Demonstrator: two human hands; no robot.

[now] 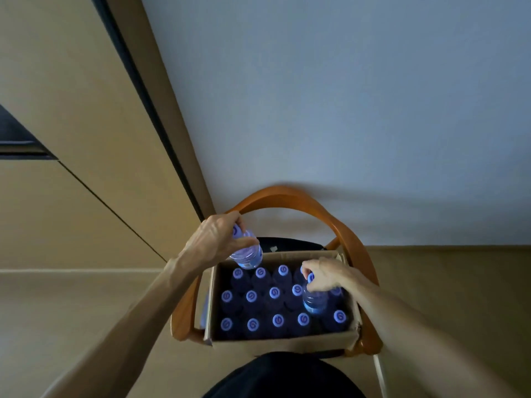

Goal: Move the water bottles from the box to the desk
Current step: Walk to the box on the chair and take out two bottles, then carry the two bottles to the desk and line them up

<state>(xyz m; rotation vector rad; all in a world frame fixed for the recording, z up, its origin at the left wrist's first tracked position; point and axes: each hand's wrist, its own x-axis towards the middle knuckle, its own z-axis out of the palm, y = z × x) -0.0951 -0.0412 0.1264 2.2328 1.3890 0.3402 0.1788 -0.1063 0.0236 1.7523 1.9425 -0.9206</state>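
Standing over everything is the pale blue-grey wall (344, 96) w/ tan wood panelling (71, 110) at left; no desk shows in view, so the drop-off spot can't be placed from here. Next down in size, the curved orange-brown wooden chair (287, 196) acts as a stand, prob. so the load sits at reaching height instead of on the floor. On its seat sits the open brown cardboard box (281, 338), flaps out of the way, packed w/ upright clear plastic water bottles w/ pale blue caps (274, 293) in tight rows, caps up, which is why each has to be taken from the top. Both arms reach in from above. The left hand (214, 242) has fingers and thumb wrapped round the neck and cap of one clear water bottle (248, 254), already raised clear of the rows and tilted over the box's far left corner, a gap showing beneath it. The right hand (324, 275) pinches the cap end of a second clear bottle (314, 301), which stands higher than its neighbours near the right side but is still inside the box walls, so partly drawn out, I'd say. Judging by the full rows, the job is at an early stage; taking two at once looks like a way to cut trips. Necks are narrow, so grips there seem secure enough, though wet or slick plastic could slip.
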